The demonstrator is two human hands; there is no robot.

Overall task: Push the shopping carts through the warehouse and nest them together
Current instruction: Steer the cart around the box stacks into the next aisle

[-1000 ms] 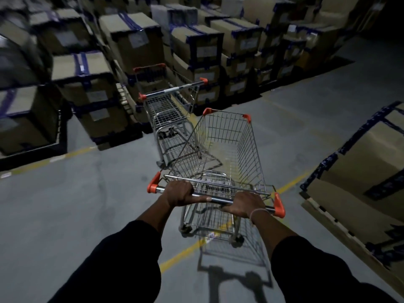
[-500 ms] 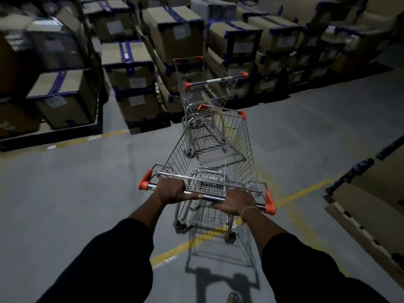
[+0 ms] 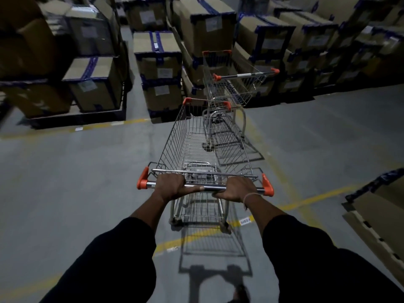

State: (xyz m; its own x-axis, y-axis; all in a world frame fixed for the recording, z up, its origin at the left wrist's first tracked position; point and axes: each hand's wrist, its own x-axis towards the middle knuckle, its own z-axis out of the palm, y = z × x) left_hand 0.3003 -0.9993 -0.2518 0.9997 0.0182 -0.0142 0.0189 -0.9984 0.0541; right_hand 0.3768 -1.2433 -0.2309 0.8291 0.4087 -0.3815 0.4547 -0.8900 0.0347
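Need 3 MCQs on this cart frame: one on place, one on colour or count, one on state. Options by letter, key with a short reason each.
1. Where is the parked cart relative to the pushed cart?
A. Ahead, by the boxes
B. Behind the person
C. Inside a box

2. What colour are the pushed cart's handle ends?
A. Blue
B. Orange
C. Green

3. What are the hands doing?
A. Both hang free
B. Only one is on the bar
C. Both grip the bar

Key:
1 A: the parked cart stands past the pushed cart's front, against the stacked boxes.
2 B: both end caps are orange.
3 C: left hand and right hand each curl round the bar.
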